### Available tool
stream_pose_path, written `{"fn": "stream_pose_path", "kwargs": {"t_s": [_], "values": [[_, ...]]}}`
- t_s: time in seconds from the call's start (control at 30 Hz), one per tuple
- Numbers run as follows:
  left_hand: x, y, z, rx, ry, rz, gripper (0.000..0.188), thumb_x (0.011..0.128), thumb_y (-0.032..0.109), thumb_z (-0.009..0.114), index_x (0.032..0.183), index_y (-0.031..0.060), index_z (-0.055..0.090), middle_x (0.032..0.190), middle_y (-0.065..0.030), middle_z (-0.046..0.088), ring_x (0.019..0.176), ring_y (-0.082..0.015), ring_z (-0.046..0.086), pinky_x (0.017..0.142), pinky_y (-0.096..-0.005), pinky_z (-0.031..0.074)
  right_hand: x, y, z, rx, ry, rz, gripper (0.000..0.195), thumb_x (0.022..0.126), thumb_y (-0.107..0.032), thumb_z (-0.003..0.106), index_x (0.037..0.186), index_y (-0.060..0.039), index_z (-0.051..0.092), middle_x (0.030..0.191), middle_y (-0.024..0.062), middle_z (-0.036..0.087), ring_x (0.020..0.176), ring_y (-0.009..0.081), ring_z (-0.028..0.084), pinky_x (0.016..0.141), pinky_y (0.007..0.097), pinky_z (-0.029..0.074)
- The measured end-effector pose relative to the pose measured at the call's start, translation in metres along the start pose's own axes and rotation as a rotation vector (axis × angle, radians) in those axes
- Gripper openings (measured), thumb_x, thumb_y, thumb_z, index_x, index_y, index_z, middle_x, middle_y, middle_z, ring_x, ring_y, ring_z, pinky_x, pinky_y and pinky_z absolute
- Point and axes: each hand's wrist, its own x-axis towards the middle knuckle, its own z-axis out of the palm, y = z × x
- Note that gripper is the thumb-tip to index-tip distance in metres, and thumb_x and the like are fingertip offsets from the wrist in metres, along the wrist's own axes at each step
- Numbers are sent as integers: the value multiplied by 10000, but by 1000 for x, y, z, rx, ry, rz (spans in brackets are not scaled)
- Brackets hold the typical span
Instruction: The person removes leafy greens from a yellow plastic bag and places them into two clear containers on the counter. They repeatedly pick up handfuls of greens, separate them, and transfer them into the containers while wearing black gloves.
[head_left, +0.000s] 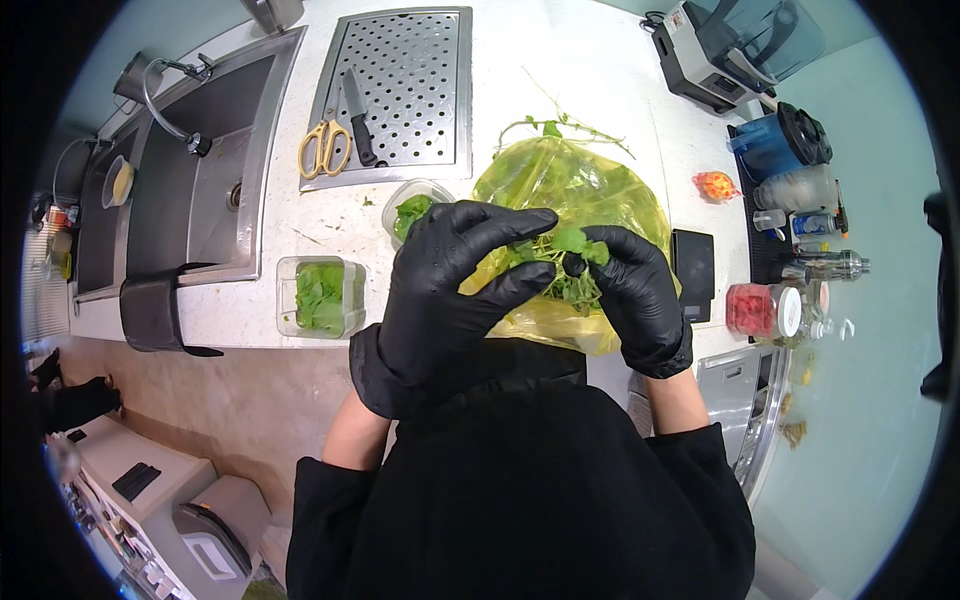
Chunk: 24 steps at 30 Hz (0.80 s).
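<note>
Both of my hands wear black gloves. My right hand (634, 289) pinches a leafy green herb sprig (574, 241) between thumb and fingers. Facing it, my left hand (457, 285) has its thumb and fingers apart, with no leaf visibly gripped. Beneath them a yellow translucent plastic bag (577, 172) lies on the counter, with more herb stems (574, 289) at its mouth. Partly behind my left hand is a round clear container (390, 214) holding green leaves. A square clear plastic container (285, 300) with picked leaves stands farther left, near the counter's front edge.
Yellow-handled scissors (324, 150) and a knife (360, 120) lie on a perforated metal drainboard (465, 90). Loose stems (592, 135) rest beyond the bag. A sink (202, 172) is at left; a black kitchen scale (694, 274), jars and a blue blender jug (776, 142) are at right.
</note>
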Motion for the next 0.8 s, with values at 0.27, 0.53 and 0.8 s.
{"fn": "stream_pose_path", "kwargs": {"t_s": [0.27,0.53,0.8], "values": [[0,2,-9,79,-6,-11,319,787,69,779,1103,99,747,1045,-53,734,939,-236,647,862,-358,499,-5,-8,22,-413,43,-165,157,842,-30,764,953,-48,655,983,33,700,934,144,666,853,297,528],[4,-13,-13,13,-253,26,139,753,71,813,885,68,771,845,-76,722,786,-249,644,749,-366,486,-2,-14,21,-1046,-103,-616,253,738,-38,795,911,-100,622,900,46,664,870,274,643,778,376,491],[-3,-17,-13,31,-267,10,127,740,74,818,853,75,762,814,-68,708,767,-245,634,738,-372,476,4,-14,19,-1008,-175,-577,247,736,-42,787,910,-97,620,910,56,671,881,293,640,811,386,488]]}}
